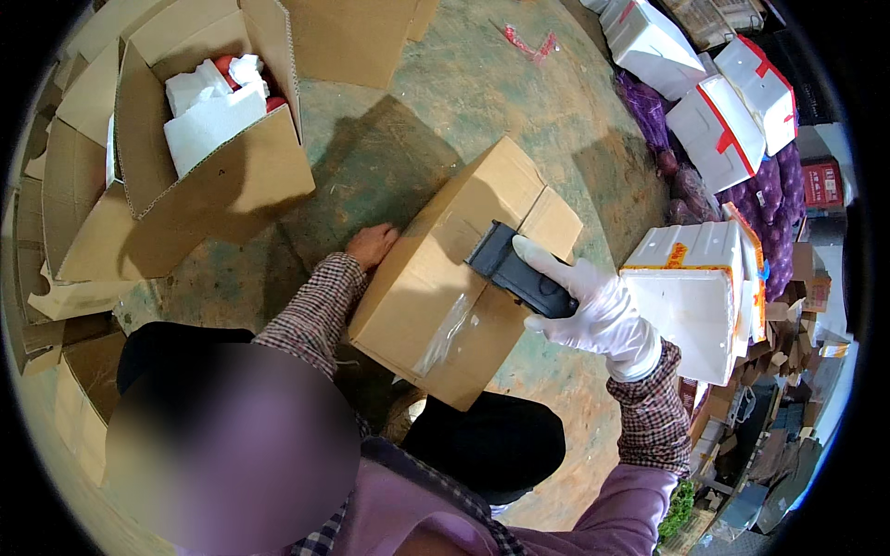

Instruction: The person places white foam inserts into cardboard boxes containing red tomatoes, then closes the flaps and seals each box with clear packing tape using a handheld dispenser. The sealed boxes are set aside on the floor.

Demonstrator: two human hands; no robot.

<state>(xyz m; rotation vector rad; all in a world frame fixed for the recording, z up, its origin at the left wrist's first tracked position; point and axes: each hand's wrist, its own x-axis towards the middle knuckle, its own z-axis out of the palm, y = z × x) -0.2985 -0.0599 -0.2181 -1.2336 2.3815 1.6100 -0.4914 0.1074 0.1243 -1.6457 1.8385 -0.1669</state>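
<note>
A closed cardboard box (417, 306) lies tilted before me, one corner close to my knee. Clear tape shows on the lower part of its upper face, and a seam runs across it. My left hand (374, 245), bare below a checked sleeve, rests against the box's left side; its fingertips are partly hidden. In a white glove, my right hand (591, 299) grips a black handheld tool (521, 270), which looks like a tape dispenser, over the box's seam. The tool's toothed end points to the upper left. Whether it touches the cardboard I cannot tell.
An open carton (257, 167) at upper left holds white foam pieces (212, 121) and red round items. More cartons stand along the left. White foam boxes (716, 132) and purple net sacks (768, 201) line the right; another foam box (678, 306) stands near my right hand. Red netting (532, 45) lies on the floor.
</note>
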